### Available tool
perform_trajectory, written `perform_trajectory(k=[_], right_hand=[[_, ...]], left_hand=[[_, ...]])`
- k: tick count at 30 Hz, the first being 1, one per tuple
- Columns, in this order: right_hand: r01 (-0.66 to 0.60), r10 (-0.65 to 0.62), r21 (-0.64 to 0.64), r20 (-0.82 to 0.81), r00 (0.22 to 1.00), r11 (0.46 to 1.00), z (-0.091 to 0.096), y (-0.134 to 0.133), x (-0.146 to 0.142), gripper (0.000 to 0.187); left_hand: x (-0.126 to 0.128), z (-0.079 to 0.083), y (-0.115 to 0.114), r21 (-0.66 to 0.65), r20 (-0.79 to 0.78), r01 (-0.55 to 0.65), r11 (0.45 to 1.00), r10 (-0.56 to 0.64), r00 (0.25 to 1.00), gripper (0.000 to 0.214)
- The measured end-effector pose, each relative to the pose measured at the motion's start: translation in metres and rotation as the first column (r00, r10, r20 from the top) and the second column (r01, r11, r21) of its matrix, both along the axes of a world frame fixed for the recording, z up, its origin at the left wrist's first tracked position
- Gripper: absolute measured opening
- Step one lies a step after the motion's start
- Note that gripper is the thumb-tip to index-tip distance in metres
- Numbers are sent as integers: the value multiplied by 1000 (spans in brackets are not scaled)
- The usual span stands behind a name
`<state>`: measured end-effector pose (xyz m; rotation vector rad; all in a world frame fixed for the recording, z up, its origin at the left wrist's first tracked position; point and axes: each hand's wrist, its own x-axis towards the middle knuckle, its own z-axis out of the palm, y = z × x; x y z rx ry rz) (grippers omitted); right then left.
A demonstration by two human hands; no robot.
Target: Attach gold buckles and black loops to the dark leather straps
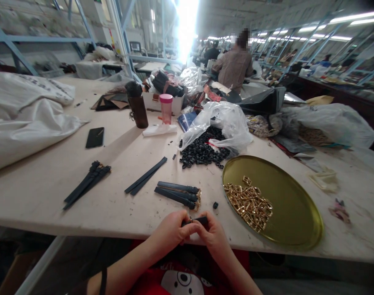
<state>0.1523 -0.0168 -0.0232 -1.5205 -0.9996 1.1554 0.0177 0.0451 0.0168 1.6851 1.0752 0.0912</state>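
My left hand and my right hand meet at the table's front edge, both closed on one short dark strap. A bit of metal shows between the fingers, perhaps a buckle; the rest is hidden. Just beyond my hands lies a bundle of dark straps with gold buckles. A single black loop rests right of that bundle. Two plain dark straps lie further left, and another buckled bundle is beyond them. Gold buckles are heaped on a round gold tray at the right.
Black loops spill from a clear plastic bag. Behind stand a dark bottle and a pink cup. A phone lies left, near a white sack. A person is in the background.
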Motion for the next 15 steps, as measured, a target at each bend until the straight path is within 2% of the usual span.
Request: perform_trajectory(k=[4,8,15], right_hand=[[-15,15,-13,-25,1000,1000,-2,3,7,30],[-52,54,24,-51,997,998,0,2,6,30],[-122,118,80,49,992,989,2,-8,1,29]], left_hand=[[0,6,-1,9,109,19,1000,-20,994,22],[0,7,2,-62,156,23,998,-13,988,24],[0,0,-1,-169,209,-28,985,64,976,29]])
